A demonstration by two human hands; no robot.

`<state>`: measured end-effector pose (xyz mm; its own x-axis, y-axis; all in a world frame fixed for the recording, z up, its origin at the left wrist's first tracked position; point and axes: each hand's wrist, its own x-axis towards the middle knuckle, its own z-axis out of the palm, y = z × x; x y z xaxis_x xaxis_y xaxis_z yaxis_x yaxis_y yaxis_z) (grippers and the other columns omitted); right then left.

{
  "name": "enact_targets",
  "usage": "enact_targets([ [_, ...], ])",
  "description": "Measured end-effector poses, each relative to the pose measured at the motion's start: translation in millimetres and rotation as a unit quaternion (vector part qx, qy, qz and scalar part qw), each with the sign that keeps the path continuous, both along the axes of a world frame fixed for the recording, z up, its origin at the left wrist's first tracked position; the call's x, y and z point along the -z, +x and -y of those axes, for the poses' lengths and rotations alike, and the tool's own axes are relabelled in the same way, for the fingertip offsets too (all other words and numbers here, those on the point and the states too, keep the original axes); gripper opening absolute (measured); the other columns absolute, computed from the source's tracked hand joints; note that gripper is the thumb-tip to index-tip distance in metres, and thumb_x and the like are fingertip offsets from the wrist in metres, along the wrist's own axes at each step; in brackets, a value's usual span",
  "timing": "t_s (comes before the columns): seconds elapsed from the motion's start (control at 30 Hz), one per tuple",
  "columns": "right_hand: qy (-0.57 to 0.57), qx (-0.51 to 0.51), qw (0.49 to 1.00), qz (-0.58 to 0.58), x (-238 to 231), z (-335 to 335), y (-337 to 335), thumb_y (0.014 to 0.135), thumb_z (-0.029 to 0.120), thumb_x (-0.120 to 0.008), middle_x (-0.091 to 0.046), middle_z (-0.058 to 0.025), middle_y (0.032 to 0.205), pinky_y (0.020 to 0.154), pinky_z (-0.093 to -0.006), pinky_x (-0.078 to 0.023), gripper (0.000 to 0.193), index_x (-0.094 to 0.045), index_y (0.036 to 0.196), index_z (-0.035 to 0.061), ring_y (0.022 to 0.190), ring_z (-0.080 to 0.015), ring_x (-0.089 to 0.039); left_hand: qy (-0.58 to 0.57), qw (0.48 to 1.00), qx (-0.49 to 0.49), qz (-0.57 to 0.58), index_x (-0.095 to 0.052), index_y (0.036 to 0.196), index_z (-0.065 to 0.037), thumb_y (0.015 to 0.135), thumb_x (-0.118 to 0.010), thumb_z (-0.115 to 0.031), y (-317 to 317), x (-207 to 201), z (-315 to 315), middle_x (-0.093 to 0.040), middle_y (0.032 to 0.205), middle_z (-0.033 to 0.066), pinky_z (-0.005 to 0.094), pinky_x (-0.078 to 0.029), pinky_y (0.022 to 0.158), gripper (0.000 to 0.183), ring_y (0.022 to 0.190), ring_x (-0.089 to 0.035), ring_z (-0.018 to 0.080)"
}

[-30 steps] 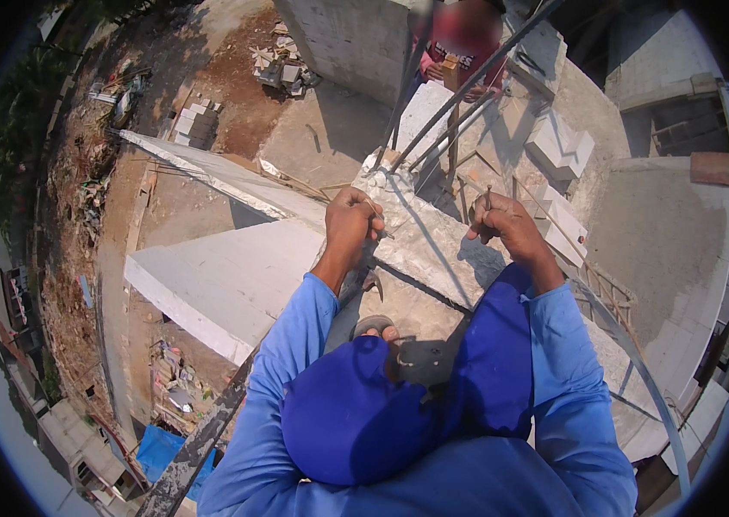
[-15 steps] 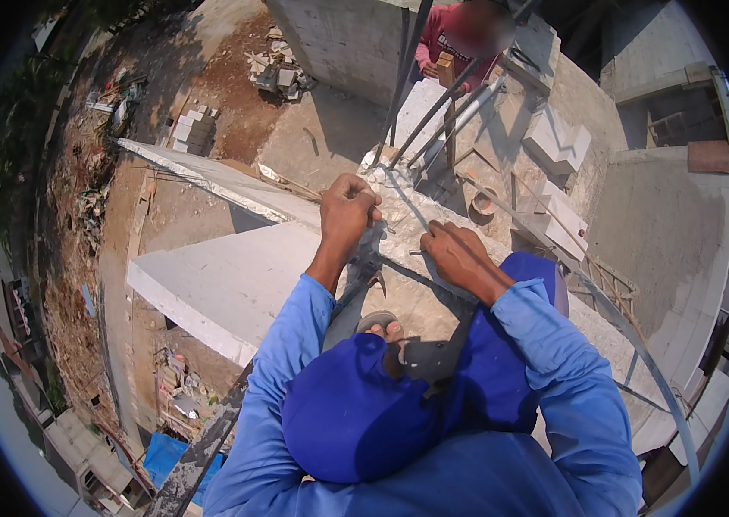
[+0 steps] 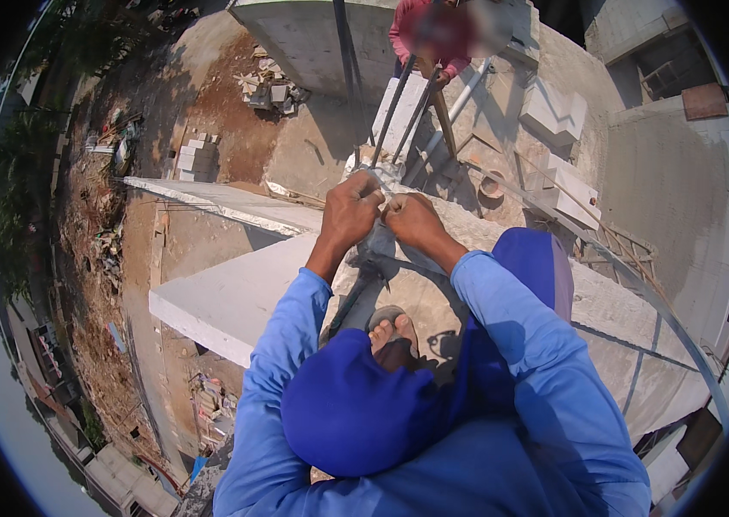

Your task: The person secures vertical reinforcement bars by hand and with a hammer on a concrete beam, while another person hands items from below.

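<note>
Close together over the top of a rough block wall (image 3: 472,220), my two hands have their fingers pinched. My left hand (image 3: 351,211) is closed, knuckles up, beside the foot of the steel rebars (image 3: 393,108). Almost touching it, my right hand (image 3: 419,222) is closed too, thumb and fingertips pressed together. Something thin and pale shows near the left fingertips, too small to name; the fingers hide what either hand grips. My sandalled foot (image 3: 394,332) rests on the wall top below my hands.
A co-worker in a pink sleeve (image 3: 400,34) stands beyond the rebars, by an upright timber (image 3: 444,121). White blocks (image 3: 554,112) and a bucket (image 3: 491,185) sit to the right. A pale wall panel (image 3: 235,289) juts left, above ground far below.
My right hand has moved left, up against my left hand; the thin line between them no longer shows clearly. The co-worker has leaned farther over the timber.
</note>
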<state>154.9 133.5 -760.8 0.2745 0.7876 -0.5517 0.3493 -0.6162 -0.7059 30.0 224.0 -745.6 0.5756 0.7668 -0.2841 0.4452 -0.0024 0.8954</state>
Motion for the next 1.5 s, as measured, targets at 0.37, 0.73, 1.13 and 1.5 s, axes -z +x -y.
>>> enact_targets([
  [0.37,0.091,0.071,0.993,0.033,50.2,11.7,-8.3,0.086,0.013,-0.06,-0.068,-0.0154,0.074,0.062,-0.0378,-0.053,0.017,-0.066,0.096,0.0008,0.064,-0.0264,-0.068,0.15,0.985,0.072,-0.054,-0.061,0.083,-0.002,0.079,-0.065,-0.005,27.2,-2.1,1.9,-0.064,0.075,0.0095,0.0324,-0.049,0.065,0.007,0.071,-0.062,0.017],
  [0.73,0.109,0.138,0.982,-0.06,42.1,18.6,-13.5,0.085,0.025,-0.067,-0.069,-0.0187,0.083,0.07,-0.0405,-0.053,0.026,-0.068,0.099,0.0035,0.077,-0.0318,-0.069,0.121,0.978,0.139,-0.101,-0.065,0.085,0.0,0.078,-0.069,-0.008,30.8,-11.4,-1.1,-0.068,0.079,0.0138,0.0347,-0.052,0.065,0.011,0.073,-0.067,0.0198],
  [1.13,0.132,0.199,0.953,-0.188,33.9,17.9,-14.2,0.091,0.015,-0.062,-0.062,-0.0095,0.079,0.056,-0.033,-0.051,0.015,-0.066,0.096,0.0009,0.06,-0.019,-0.063,0.187,0.973,0.124,-0.062,-0.066,0.088,-0.003,0.077,-0.068,-0.004,24.0,-6.3,-5.7,-0.067,0.084,0.0141,0.0362,-0.051,0.071,0.012,0.079,-0.067,0.0292],
  [1.5,0.078,0.235,0.924,-0.293,32.9,17.7,-7.8,0.09,0.01,-0.051,-0.062,-0.0063,0.072,0.052,-0.0315,-0.047,0.012,-0.063,0.091,0.0076,0.061,-0.0174,-0.066,0.287,0.938,0.195,-0.016,-0.068,0.089,-0.005,0.076,-0.07,-0.003,26.8,4.8,-12.2,-0.064,0.094,0.014,0.0382,-0.051,0.076,0.013,0.089,-0.065,0.0334],
])
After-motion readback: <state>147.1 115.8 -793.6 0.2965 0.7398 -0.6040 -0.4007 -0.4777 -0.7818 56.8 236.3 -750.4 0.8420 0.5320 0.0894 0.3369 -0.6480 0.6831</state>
